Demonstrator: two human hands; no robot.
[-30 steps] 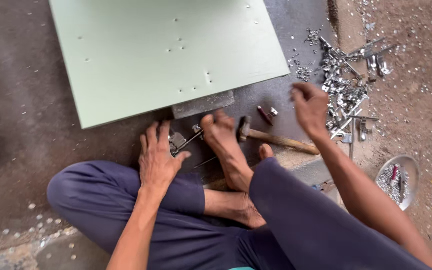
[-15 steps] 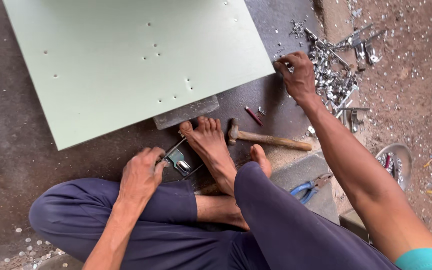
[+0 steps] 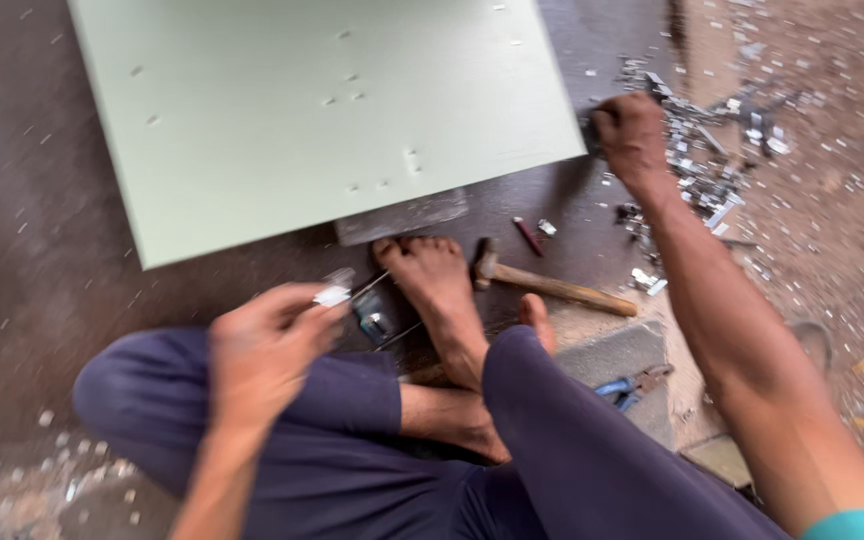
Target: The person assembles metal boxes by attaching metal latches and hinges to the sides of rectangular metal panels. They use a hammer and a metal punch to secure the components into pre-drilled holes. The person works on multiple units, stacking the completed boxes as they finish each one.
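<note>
I sit cross-legged on the floor in dark blue trousers. My left hand [image 3: 267, 345] is by my left knee with its fingers pinched on a small silvery metal piece [image 3: 333, 296]. Just right of it a small metal fitting [image 3: 372, 322] lies beside my bare foot [image 3: 439, 290]. My right hand [image 3: 628, 130] reaches far right and closes on the right corner of a large pale green sheet panel [image 3: 322, 100], next to a heap of small metal parts [image 3: 702, 150]. The picture is blurred.
A wooden-handled hammer [image 3: 552, 285] lies right of my foot. A grey block [image 3: 402, 215] sticks out under the panel's near edge. A small red item [image 3: 528, 236] lies by the hammer head. Blue-handled pliers [image 3: 627, 385] rest on a grey slab. Metal scraps litter the dirt at right.
My left hand has lifted off the floor and pinched a small metal piece. My right hand has moved from the scrap heap to the panel's corner. The view shifted.
</note>
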